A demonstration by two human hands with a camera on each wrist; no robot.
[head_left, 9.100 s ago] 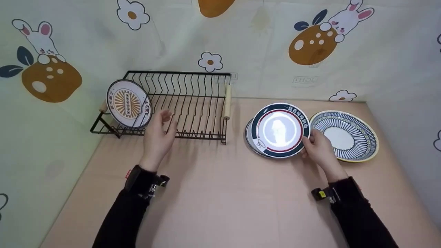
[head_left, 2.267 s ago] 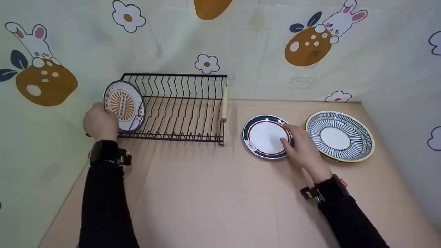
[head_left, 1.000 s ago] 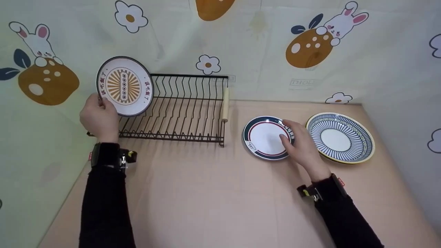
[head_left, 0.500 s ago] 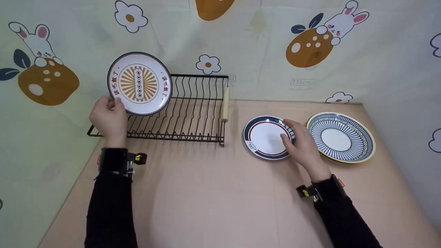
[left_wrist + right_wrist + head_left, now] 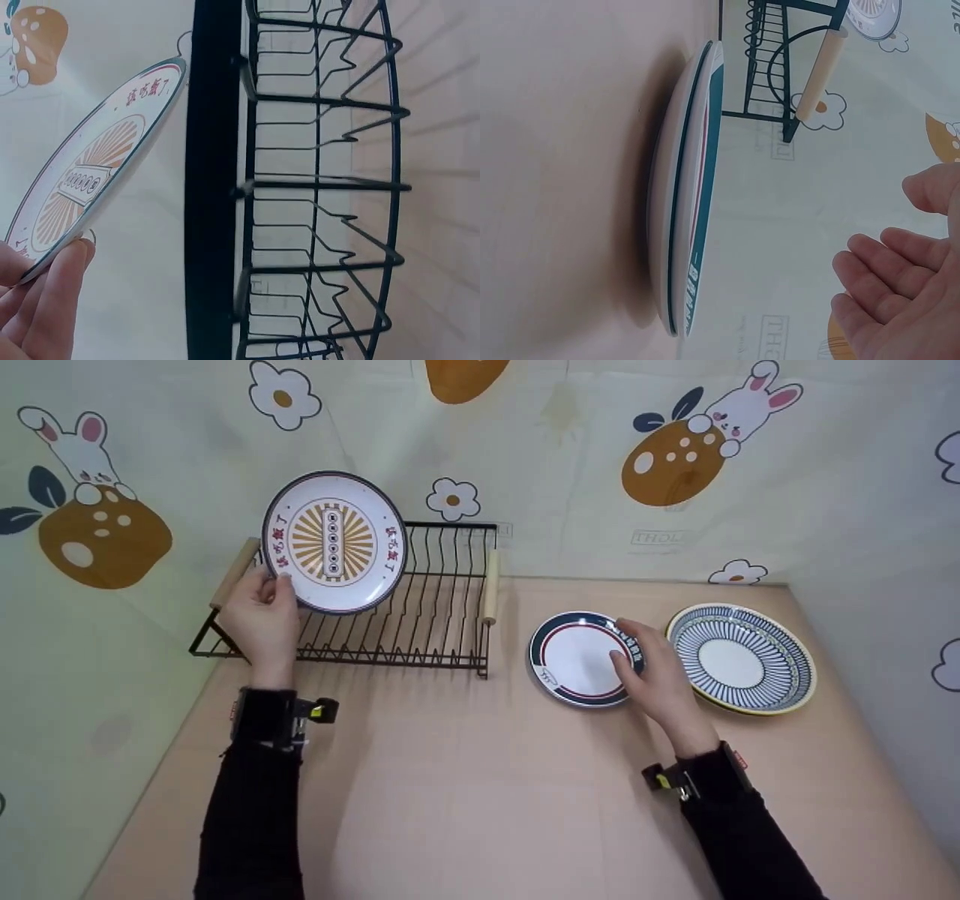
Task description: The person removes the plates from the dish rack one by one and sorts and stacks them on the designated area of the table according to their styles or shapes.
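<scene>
My left hand (image 5: 261, 611) grips the lower left rim of a white plate with an orange sunburst (image 5: 334, 541), holding it upright in the air above the left part of the black wire dish rack (image 5: 420, 607). In the left wrist view the sunburst plate (image 5: 90, 187) is pinched by my fingers (image 5: 45, 307) beside the rack (image 5: 322, 187). My right hand (image 5: 651, 667) rests with relaxed fingers on the right edge of a navy and red rimmed plate (image 5: 574, 660), which lies flat on the table. The right wrist view shows that plate (image 5: 690, 202) edge on, under my open hand (image 5: 900, 277).
A blue striped plate with a yellow rim (image 5: 739, 658) lies flat at the right, just beyond my right hand. The rack has wooden handles (image 5: 491, 585) at both ends and stands against the patterned back wall. The tan table (image 5: 480, 795) stretches out in front.
My left hand has lifted the sunburst plate out of the rack's left end and carried it up and to the right. The right hand has stayed on the navy rimmed plate.
</scene>
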